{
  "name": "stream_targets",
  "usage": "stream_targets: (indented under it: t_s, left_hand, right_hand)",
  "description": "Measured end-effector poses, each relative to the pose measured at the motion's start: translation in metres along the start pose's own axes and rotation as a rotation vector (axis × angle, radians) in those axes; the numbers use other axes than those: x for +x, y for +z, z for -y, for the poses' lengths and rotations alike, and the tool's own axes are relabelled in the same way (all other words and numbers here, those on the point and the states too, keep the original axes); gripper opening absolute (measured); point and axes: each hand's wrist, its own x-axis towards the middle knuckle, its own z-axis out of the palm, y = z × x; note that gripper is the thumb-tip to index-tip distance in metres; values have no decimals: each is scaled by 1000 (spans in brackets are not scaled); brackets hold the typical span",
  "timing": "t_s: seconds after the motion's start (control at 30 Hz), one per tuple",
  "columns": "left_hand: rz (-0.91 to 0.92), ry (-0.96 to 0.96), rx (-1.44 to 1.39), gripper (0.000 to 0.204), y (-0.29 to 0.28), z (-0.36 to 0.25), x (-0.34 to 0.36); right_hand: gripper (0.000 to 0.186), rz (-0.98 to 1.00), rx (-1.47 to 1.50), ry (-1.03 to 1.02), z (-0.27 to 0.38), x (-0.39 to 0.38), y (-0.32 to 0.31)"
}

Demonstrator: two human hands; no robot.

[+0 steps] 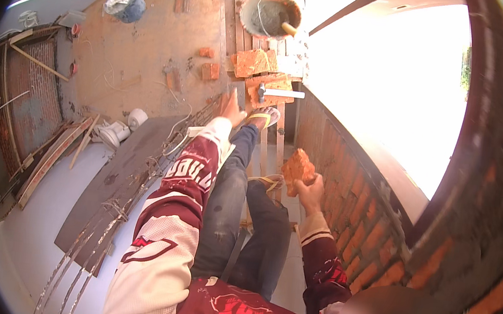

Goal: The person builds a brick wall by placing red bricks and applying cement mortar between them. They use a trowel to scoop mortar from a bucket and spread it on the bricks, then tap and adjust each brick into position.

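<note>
My right hand (311, 192) grips a rough, broken orange brick (297, 169) by its lower right side, beside the brick wall. My left hand (231, 107) reaches forward with fingers stretched out, near the ends of the steel rods; I see nothing held in it. Just ahead, a hammer (283, 93) with a pale handle lies across an orange brick (281, 85). Behind that sit more bricks (251, 63) on the planks. Farther off stands a bucket (244, 16) of grey mortar, a wooden handle (289, 29) sticking out at its right.
Wooden slats (281, 137) with gaps run under my sandalled feet. Twisted steel rods (114, 206) stick out at my left, over a dark board (116, 169). A brick wall (353, 193) with a bright opening rises on my right. A bluish bucket (129, 8) stands far left.
</note>
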Motion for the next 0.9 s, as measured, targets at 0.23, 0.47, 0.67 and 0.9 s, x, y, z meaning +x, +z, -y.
stream_targets:
  t_s: [0.23,0.47,0.67,0.9]
  left_hand:
    - [-260,275,491,119,28,-17,162]
    - [-364,527,434,115,24,24,195]
    - [-424,81,-202,117,23,91,107]
    - [-18,-171,-992,98,23,146,-24]
  right_hand:
    - [59,31,-109,-115,57,164,69]
    - [65,152,-29,-165,124,259,132]
    - [69,367,121,-222,165,296,196]
    - [90,403,121,-73,107,255,195]
